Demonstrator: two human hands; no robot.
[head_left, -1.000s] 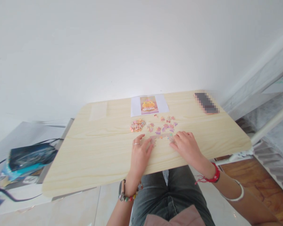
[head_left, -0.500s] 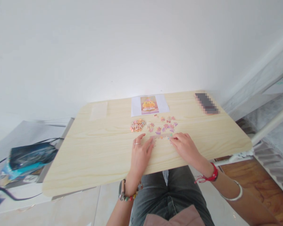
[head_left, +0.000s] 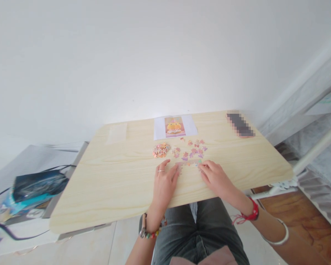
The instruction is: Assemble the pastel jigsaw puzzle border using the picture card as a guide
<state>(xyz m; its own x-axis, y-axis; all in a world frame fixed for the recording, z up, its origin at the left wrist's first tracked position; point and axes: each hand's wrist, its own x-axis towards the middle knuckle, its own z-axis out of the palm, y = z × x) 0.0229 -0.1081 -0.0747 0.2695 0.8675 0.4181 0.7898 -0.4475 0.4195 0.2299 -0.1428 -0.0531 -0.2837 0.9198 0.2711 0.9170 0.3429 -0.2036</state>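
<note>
Along the puzzle strip (head_left: 189, 162), left fingers (head_left: 173, 172) touch, parted; right fingers (head_left: 206, 166) pinch its end.

Bare left hand (head_left: 163, 186): palm down, fingers pointing forward, 1 slim silver-coloured ring (head_left: 160, 170) worn, thumb angled forward and inward.
Bare right hand (head_left: 216, 178): turned inward toward the left, fingers bent, thumb side nearest the body; grip closure unclear.
Left wrist (head_left: 155, 216): nearly straight, a multicoloured beaded bracelet (head_left: 153, 234) around it.
Right wrist (head_left: 245, 206): bright red cord bracelet (head_left: 255, 210) around it.
2 forearms: slanting inward, hands near each other.
</note>
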